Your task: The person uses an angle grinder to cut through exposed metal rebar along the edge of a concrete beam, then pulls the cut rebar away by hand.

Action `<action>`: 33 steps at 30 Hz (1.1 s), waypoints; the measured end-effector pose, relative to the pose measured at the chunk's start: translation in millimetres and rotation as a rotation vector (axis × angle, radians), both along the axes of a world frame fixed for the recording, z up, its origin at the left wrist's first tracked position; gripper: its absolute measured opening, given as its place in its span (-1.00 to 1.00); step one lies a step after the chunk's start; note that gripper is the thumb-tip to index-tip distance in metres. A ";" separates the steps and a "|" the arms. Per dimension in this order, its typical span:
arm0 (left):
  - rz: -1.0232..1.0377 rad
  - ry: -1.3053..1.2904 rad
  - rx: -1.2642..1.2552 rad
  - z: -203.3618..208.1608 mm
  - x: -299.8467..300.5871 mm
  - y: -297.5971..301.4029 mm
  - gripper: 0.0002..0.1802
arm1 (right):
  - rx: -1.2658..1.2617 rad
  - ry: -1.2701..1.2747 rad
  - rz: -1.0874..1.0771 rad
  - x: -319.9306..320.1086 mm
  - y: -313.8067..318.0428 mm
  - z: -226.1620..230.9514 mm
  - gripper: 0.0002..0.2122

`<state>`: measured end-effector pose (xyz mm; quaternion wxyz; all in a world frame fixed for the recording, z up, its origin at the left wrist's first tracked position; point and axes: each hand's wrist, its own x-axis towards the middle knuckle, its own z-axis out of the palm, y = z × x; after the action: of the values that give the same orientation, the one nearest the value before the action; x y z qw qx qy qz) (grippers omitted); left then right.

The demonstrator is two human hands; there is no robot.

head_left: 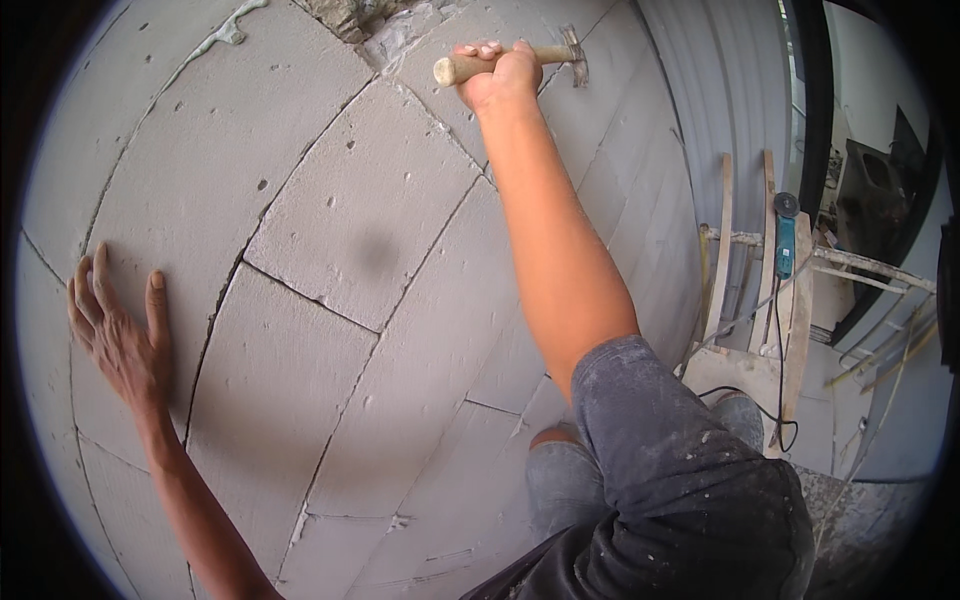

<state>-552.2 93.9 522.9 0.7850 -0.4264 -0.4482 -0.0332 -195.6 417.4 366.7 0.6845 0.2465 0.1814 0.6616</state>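
Observation:
A wall of grey lightweight blocks point(350, 200) fills the left and middle of the head view, with dark joints between the blocks. My right hand point(505, 80) is wrapped round the wooden handle of a hammer point(552, 54), near the top of the view. The hammer's metal head points right, and the round butt of the handle sticks out left of my fist. On the left, my left hand point(125, 340) rests against the blocks with its fingers spread, holding nothing.
Broken rough masonry point(350, 15) shows at the top edge, left of the hammer. Hardened adhesive point(228, 32) bulges from a joint at upper left. To the right, a teal angle grinder point(785, 245) with a black cable point(778, 370) lies on wooden planks point(722, 240) beside scaffold bars point(860, 262).

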 end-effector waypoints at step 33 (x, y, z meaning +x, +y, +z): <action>0.008 0.040 -0.010 4.6 -4.8 1.2 -0.23 | -0.609 -2.032 -0.730 68.1 142.5 24.5 -0.65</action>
<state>-557.0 95.1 527.5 0.7917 -0.4290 -0.4344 -0.0195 -127.5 559.9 391.2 0.6994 -0.5470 -0.3905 0.2433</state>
